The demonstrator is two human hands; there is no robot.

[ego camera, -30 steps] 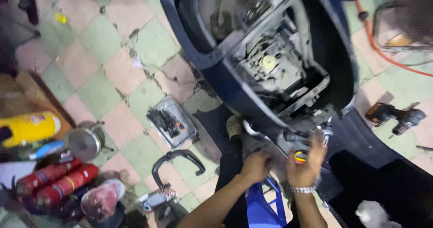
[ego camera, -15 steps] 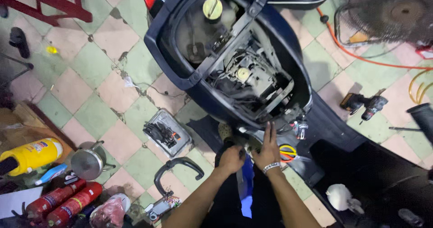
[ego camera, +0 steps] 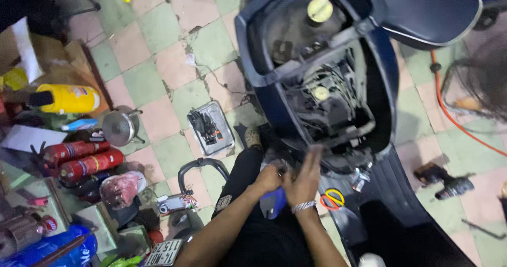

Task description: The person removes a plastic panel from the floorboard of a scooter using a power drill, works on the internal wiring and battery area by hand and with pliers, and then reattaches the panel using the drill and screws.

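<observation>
A dark blue scooter (ego camera: 253, 82) stands with its seat (ego camera: 428, 8) raised and the body open, showing wiring and engine parts (ego camera: 327, 100). Both my hands work close together at the front lower edge of that opening. My left hand (ego camera: 269, 178) is curled around something small that I cannot make out. My right hand (ego camera: 305, 178), with a metal bracelet on the wrist, rests beside it with fingers stretched up toward the frame. A blue piece (ego camera: 274, 203) shows just below my hands. Scissors with yellow and red handles (ego camera: 332, 198) lie on the footboard to the right.
A small metal tray of parts (ego camera: 211, 127) lies on the tiled floor at left. Further left are two red cylinders (ego camera: 79, 158), a yellow bottle (ego camera: 68, 99), a metal pot (ego camera: 120, 127) and clutter. A black grab handle (ego camera: 203, 166) lies near my knee. A cordless drill (ego camera: 443, 181) and an orange hose (ego camera: 449, 114) are at right.
The view has swung so the scooter sits more to the right and the floor clutter at left shows more. My hands stay together at the same spot on the frame.
</observation>
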